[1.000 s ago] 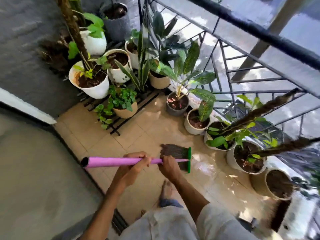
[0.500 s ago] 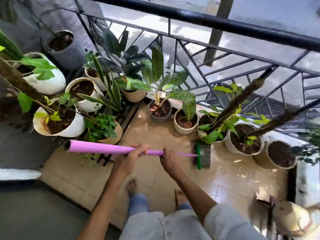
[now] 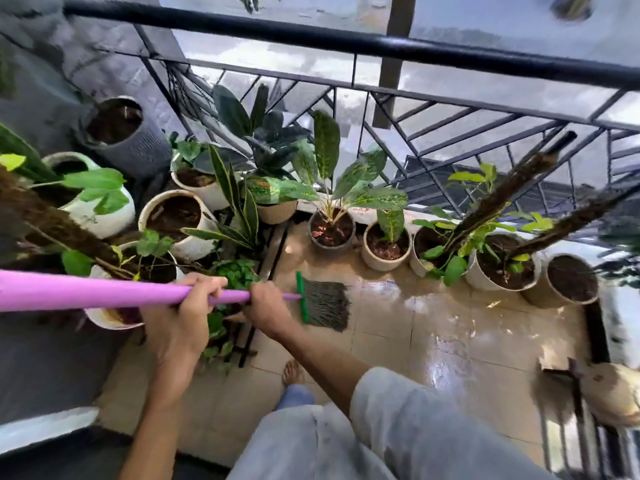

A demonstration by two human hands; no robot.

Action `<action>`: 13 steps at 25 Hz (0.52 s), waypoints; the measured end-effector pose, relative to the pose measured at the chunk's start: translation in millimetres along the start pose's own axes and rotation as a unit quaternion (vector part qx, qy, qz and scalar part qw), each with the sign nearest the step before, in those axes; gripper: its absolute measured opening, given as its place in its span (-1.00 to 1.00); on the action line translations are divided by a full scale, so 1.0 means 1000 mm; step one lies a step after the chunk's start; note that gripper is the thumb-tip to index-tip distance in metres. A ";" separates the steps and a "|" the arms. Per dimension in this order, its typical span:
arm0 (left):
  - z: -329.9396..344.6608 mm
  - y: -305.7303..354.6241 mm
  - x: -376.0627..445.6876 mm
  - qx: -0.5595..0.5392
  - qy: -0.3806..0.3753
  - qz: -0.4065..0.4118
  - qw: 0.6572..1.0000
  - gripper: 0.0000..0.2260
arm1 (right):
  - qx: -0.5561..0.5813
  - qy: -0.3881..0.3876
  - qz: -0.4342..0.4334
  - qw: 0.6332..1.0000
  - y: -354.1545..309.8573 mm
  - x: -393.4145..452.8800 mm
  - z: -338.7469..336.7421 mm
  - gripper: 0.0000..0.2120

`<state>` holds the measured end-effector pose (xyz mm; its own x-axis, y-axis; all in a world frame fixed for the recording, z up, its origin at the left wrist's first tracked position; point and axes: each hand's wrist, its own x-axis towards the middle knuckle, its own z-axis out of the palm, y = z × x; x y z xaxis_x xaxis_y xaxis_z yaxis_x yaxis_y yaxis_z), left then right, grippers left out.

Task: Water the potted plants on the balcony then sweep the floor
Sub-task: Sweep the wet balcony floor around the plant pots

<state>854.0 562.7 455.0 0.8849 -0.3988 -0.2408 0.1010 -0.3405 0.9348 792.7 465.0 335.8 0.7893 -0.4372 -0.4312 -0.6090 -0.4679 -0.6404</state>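
Both hands grip the purple broom [image 3: 104, 293] handle, left hand [image 3: 180, 320] behind right hand [image 3: 266, 308]. Its bristles have swung nearer, now just beyond the right hand on the wet floor [image 3: 450, 341]. Past them, pots [image 3: 386, 245] hold soil and leafy plants.

Pink broom handle [image 3: 97, 292] cut off by the left edge, its far end out of sight. Part of the handle hidden inside the left hand [image 3: 180, 323] and the right hand [image 3: 266, 310]. White pot [image 3: 104, 317] near left mostly hidden behind handle and left hand. Small leafy plant [image 3: 235, 273] half covered by both hands. One bare foot [image 3: 293, 372] partly hidden by a trouser leg. Tan object [image 3: 613, 393] at near right blurred and clipped by the right edge, not identifiable. Railing [image 3: 346, 46] cut off at right.
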 end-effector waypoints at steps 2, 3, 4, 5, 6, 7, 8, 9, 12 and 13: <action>-0.006 0.002 0.021 -0.037 0.039 -0.014 0.998 -0.84 | 0.003 0.005 0.025 1.000 -0.021 0.019 0.008 -0.72; -0.009 0.001 0.032 -0.048 0.048 -0.011 0.998 -0.85 | 0.005 0.008 0.037 0.999 -0.028 0.026 0.008 -0.72; -0.008 0.000 0.041 -0.046 0.046 -0.010 0.998 -0.86 | 0.009 0.024 0.038 0.999 -0.027 0.033 0.009 -0.73; -0.003 -0.004 0.046 -0.034 0.032 -0.010 0.999 -0.85 | 0.010 0.030 0.048 0.998 -0.022 0.036 0.005 -0.73; 0.004 -0.010 0.051 -0.018 0.012 -0.003 1.000 -0.85 | 0.020 0.045 0.059 0.997 -0.011 0.040 0.002 -0.73; 0.015 -0.017 0.054 -0.007 -0.014 0.003 1.000 -0.84 | 0.020 0.049 0.085 0.995 0.003 0.041 -0.005 -0.73; 0.029 -0.025 0.057 0.002 -0.044 0.006 0.999 -0.84 | 0.020 0.061 0.100 0.993 0.022 0.041 -0.010 -0.73; 0.044 -0.031 0.058 0.010 -0.075 0.004 0.997 -0.84 | 0.012 0.060 0.124 0.990 0.037 0.036 -0.021 -0.72; 0.109 -0.045 0.050 0.017 -0.175 0.007 0.984 -0.83 | 0.012 0.116 0.174 0.978 0.100 0.012 -0.045 -0.71; 0.133 -0.050 0.042 0.010 -0.197 -0.002 0.980 -0.83 | 0.024 0.117 0.198 0.973 0.119 -0.002 -0.056 -0.71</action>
<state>825.9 449.4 363.5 0.6396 -0.6938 -0.3310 0.0917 -0.3586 0.9290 714.2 367.6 296.2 0.4508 -0.7413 -0.4973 -0.8528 -0.1931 -0.4852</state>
